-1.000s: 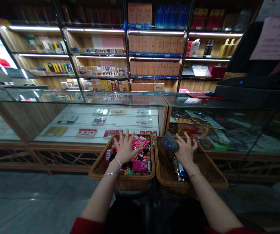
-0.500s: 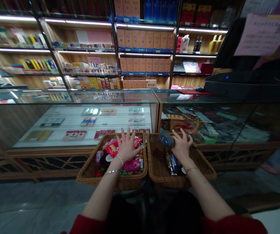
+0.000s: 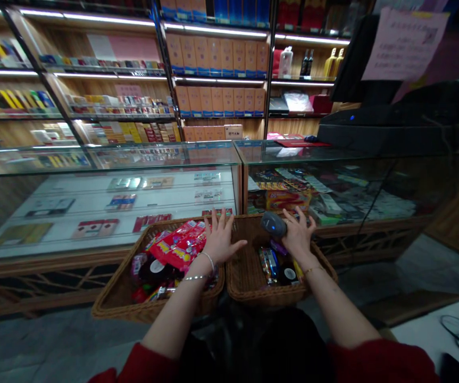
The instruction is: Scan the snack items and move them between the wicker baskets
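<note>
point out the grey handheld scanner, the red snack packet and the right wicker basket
grey handheld scanner (image 3: 274,224), head view, its rounded head
red snack packet (image 3: 175,246), head view, packet middle
right wicker basket (image 3: 245,274), head view, bare inner floor

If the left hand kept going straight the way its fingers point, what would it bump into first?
Probably the far rim of the left basket, then the glass counter behind it. The left hand is open, fingers spread forward; depth is hard to judge.

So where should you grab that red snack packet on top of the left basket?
Pinch the red packet by its upper flat edge, coming from above with the left hand beside it. It lies flat on top of the heap in the left basket, so probably nothing pins that edge.
</note>
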### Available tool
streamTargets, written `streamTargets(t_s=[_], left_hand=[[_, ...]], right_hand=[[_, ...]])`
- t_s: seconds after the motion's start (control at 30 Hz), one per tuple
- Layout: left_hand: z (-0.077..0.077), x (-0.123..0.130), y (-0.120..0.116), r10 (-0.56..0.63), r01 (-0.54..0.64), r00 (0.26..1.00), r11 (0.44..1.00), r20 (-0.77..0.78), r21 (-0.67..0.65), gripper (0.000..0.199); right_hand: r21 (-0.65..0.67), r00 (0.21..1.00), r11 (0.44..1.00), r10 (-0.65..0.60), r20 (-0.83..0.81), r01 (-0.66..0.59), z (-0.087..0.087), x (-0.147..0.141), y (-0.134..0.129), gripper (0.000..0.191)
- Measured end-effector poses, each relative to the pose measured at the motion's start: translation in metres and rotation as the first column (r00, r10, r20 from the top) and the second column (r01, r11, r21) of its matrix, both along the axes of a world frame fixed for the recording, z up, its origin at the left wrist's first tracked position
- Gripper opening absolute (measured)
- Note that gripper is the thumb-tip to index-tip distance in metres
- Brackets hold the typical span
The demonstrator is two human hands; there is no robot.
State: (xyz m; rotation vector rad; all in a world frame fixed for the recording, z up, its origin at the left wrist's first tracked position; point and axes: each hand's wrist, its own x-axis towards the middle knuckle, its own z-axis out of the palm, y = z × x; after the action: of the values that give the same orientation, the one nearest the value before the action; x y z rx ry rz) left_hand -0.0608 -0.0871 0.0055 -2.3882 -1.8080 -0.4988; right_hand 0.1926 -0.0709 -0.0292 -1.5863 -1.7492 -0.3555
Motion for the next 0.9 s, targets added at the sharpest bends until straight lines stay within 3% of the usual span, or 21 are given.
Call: streamTargets(t_s=[0.2, 0.4, 0.6, 0.9], left_hand=[[-0.012, 0.027, 0.008, -0.081, 0.081, 0.996, 0.996, -0.02, -0.025, 0.084], [-0.022, 0.048, 0.01, -0.176, 0.165, 0.982, 0.974, -0.062, -0.154, 0.084], [-0.029, 0.062, 0.012, -0.235, 0.18, 0.963, 0.927, -0.135, -0.33, 0.077], [-0.032, 0.082, 0.031, -0.292, 0.101, 0.913, 0.839, -0.286, -0.535, 0.058]], right_hand=[[-0.014, 0.997, 0.998, -0.066, 0.037, 0.066, -0.004, 0.02, 0.012, 0.031], [-0.016, 0.99, 0.992, -0.123, 0.063, 0.125, -0.014, 0.034, 0.019, 0.035], [-0.055, 0.985, 0.984, -0.166, 0.037, 0.168, -0.016, 0.032, 0.012, 0.032], [-0.061, 0.981, 0.979, -0.192, -0.001, 0.192, -0.02, 0.034, 0.016, 0.031]])
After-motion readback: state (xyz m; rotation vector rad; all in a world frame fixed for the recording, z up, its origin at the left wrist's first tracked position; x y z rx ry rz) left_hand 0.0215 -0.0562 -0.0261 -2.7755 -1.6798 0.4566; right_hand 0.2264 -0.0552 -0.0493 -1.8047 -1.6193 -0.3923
